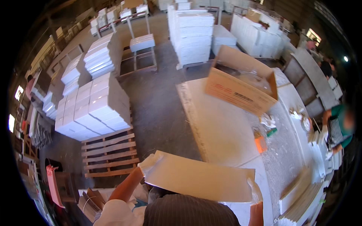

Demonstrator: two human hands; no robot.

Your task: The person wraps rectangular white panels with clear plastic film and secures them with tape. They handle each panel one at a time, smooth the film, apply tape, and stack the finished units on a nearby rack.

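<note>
In front of my body I hold a long, flat tan panel (pixel 200 176) with a thin pale lower edge. My left hand (pixel 150 164), in a white glove, is closed on its left end. My right hand (pixel 255 191), also gloved, grips the right end, its fingers partly hidden by the panel. Just beyond the panel lies a worktable (pixel 222 124) with a pale, dusty top. On it stands an open cardboard box (pixel 241 92) with clear plastic wrap inside.
Left, white cartons (pixel 92 103) are stacked on a wooden pallet (pixel 109 152). Crumpled white material (pixel 268 120) and an orange object (pixel 260 144) lie on the table. At right, a co-worker in green (pixel 337 126) stands by white panels; more panels (pixel 305 203) are stacked near my right.
</note>
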